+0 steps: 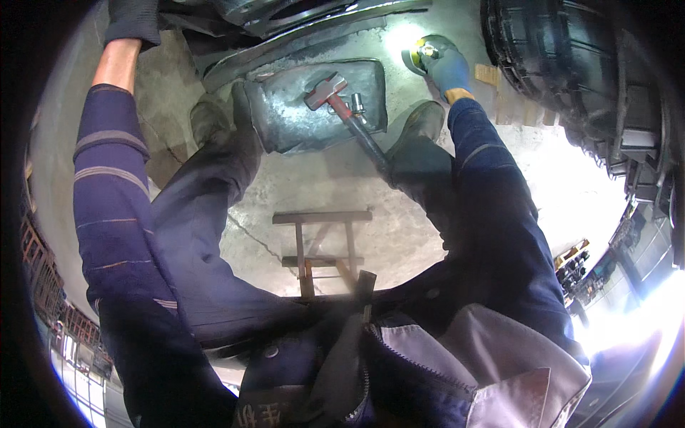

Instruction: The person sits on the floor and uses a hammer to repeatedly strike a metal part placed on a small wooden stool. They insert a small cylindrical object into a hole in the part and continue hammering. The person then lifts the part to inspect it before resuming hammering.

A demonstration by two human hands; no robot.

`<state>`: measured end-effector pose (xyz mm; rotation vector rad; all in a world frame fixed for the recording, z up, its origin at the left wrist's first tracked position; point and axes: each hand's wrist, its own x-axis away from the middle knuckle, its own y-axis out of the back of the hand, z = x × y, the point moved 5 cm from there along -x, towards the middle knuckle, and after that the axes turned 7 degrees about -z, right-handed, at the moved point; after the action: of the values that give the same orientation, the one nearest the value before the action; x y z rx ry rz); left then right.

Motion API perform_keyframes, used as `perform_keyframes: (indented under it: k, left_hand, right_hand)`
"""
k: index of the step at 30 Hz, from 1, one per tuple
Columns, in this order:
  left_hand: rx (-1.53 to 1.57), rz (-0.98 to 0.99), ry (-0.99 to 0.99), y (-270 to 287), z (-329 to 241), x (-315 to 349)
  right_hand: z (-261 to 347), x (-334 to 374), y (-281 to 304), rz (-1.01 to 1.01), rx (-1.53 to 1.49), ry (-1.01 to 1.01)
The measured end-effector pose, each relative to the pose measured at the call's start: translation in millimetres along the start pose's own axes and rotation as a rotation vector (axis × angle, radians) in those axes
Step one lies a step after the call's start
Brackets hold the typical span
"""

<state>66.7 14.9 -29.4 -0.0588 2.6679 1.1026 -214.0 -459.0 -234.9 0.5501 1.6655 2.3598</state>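
The left hand (133,20) wears dark grey, the right hand (449,68) blue-grey; the grey-headed sledgehammer (355,128) has a red-and-black handle; navy sleeves (114,189) bear pale stripes.

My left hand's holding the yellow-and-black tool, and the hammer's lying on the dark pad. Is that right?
Not quite: the head view shows the right hand, not the left hand, holding the yellow-and-black tool. The hammer does lie on the dark pad.

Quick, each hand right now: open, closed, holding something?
Left hand: can't tell, it's partly cut off at the top edge.
Right hand: closed, holding a yellow-and-black object.
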Motion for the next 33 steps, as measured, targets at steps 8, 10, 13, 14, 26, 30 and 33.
perform_keyframes:
  k: [8,10,13,14,26,30,33]
  left_hand:
    - [0.34,0.075,0.148,-20.7,-5.3,11.5]
    - [0.445,0.127,0.272,-24.7,-7.8,16.5]
    - [0.199,-0.011,0.159,-12.4,-24.4,17.5]
    - [0.144,0.009,0.19,-8.0,-26.0,17.6]
    - [0.048,0.118,0.192,-11.9,-38.9,9.0]
    - [0.161,0.051,0.147,-24.9,-30.4,3.3]
    - [0.122,0.05,0.066,-27.4,-31.8,4.1]
  right_hand:
    - [81.3,4.7,146.7,-0.104,-0.165,0.31]
    - [124.4,5.7,194.3,-0.113,-0.223,0.353]
    - [198.1,11.4,253.0,-0.131,-0.464,0.466]
    - [223.1,16.7,268.7,-0.169,-0.422,0.555]
    - [397.7,20.4,250.2,-0.178,-0.202,0.919]
    - [402.8,10.5,234.6,-0.115,-0.084,0.87]
    - [403.1,5.2,225.6,-0.126,-0.037,0.924]
